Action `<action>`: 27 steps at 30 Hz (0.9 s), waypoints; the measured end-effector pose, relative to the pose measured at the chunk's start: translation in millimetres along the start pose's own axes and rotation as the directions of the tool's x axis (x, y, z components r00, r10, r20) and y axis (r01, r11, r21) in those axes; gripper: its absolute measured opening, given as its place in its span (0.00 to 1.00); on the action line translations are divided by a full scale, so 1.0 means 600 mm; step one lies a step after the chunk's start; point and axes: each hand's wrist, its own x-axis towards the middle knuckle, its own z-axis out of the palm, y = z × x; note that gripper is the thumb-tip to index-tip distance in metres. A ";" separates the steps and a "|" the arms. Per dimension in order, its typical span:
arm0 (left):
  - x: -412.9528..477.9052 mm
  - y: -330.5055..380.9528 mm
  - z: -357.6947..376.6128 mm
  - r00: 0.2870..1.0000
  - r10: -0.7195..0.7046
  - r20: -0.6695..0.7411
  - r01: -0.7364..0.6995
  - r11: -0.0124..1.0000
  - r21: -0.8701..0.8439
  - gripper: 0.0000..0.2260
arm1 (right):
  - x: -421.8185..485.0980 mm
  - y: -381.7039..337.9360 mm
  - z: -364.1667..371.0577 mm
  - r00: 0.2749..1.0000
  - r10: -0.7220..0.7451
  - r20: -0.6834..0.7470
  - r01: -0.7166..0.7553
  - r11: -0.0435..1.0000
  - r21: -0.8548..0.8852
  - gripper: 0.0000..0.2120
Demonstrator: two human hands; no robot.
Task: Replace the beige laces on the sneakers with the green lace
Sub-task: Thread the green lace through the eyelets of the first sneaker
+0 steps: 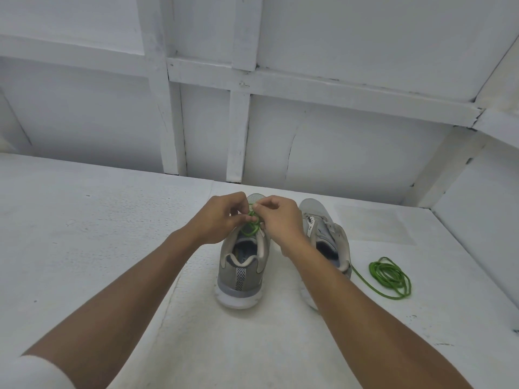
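- Head view, and everything is placed off the centre sneaker [243, 265]. It stands upright on its sole with the heel toward the camera and the toe pointing away at the wall, its long axis running near to far.
- Green lace [250, 228] is bunched in loops over the upper eyelets, just past the collar opening.
- Left hand [222, 217] comes in from the sneaker's left with its fingers curled, thumb and fingertips pinching the green lace.
- Right hand [280, 220] mirrors it from the right. It has a tight pinch on a loop above the tongue, and the two hands almost touch.
- Second sneaker [328, 234] sits just right of the centre one and points the same way. The right forearm hides part of it, and pale laces show on its front.
- Green coil [390, 277] lies flat further right, beyond the second sneaker, with one strand trailing toward that sneaker's heel. I cannot tell where the strand ends.
- White surface [98, 226] gives wide open room to the left of the centre sneaker and toward the camera.
- Space is tighter ahead — the panelled wall [351, 153] rises not far past the toe, and another wall slants in on the far right.
- A white sleeve [33, 372] shows at the lower left corner.
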 end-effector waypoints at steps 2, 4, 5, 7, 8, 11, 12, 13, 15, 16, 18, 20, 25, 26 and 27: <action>-0.001 0.000 0.002 1.000 0.011 -0.026 -0.010 1.000 0.029 0.07 | -0.003 -0.007 -0.007 0.999 -0.036 0.026 0.038 0.995 -0.096 0.02; -0.002 0.000 0.004 0.998 0.026 -0.060 -0.023 0.998 0.059 0.05 | -0.007 -0.015 -0.017 0.994 -0.023 0.104 0.044 0.979 -0.202 0.04; -0.004 0.001 0.004 0.997 0.031 -0.074 -0.026 0.997 0.070 0.05 | -0.010 -0.018 -0.020 0.990 -0.012 0.144 0.048 0.965 -0.256 0.06; -0.005 0.002 0.005 0.995 0.042 -0.086 -0.035 0.996 0.082 0.05 | -0.013 -0.017 -0.022 0.987 0.003 0.159 0.047 0.949 -0.312 0.08; -0.005 0.002 0.006 0.995 0.047 -0.088 -0.039 0.996 0.085 0.05 | -0.013 -0.014 -0.020 0.990 0.010 0.141 0.036 0.948 -0.316 0.08; -0.008 0.002 0.007 0.992 0.076 -0.100 -0.065 0.992 0.110 0.04 | -0.009 -0.008 -0.009 0.991 0.092 0.094 -0.065 0.965 -0.255 0.06; -0.008 0.001 0.008 0.990 0.092 -0.103 -0.079 0.989 0.124 0.04 | -0.008 -0.008 -0.008 0.987 0.133 0.088 -0.111 0.968 -0.223 0.05; -0.009 -0.001 0.010 0.989 0.102 -0.103 -0.087 0.987 0.139 0.03 | -0.007 -0.010 -0.007 0.979 0.179 0.098 -0.158 0.969 -0.190 0.05; -0.011 -0.003 0.015 0.989 0.103 -0.109 -0.086 0.985 0.150 0.03 | -0.004 -0.013 -0.010 0.953 0.258 0.161 -0.239 0.963 -0.124 0.03; -0.013 -0.004 0.018 0.988 0.098 -0.116 -0.081 0.986 0.148 0.02 | -0.002 -0.014 -0.011 0.938 0.283 0.198 -0.268 0.958 -0.100 0.03; -0.013 -0.002 0.023 0.989 0.088 -0.117 -0.073 0.989 0.127 0.01 | -0.001 -0.013 -0.012 0.916 0.306 0.260 -0.299 0.952 -0.068 0.07; -0.014 0.000 0.026 0.991 0.068 -0.113 -0.060 0.995 0.075 0.01 | 0.001 -0.010 -0.013 0.907 0.303 0.292 -0.299 0.952 -0.059 0.15; -0.015 0.004 0.023 0.993 -0.003 -0.114 0.002 1.000 -0.003 0.04 | -0.012 0.009 -0.013 0.992 0.010 0.128 0.010 0.987 -0.158 0.05; -0.015 0.004 0.023 0.994 -0.013 -0.111 0.012 1.000 -0.010 0.04 | -0.016 0.016 -0.013 0.988 -0.133 0.084 0.148 0.967 -0.209 0.08; -0.015 0.005 0.022 0.994 -0.023 -0.104 0.021 1.000 -0.014 0.04 | -0.020 0.022 -0.014 0.955 -0.287 0.078 0.298 0.918 -0.261 0.11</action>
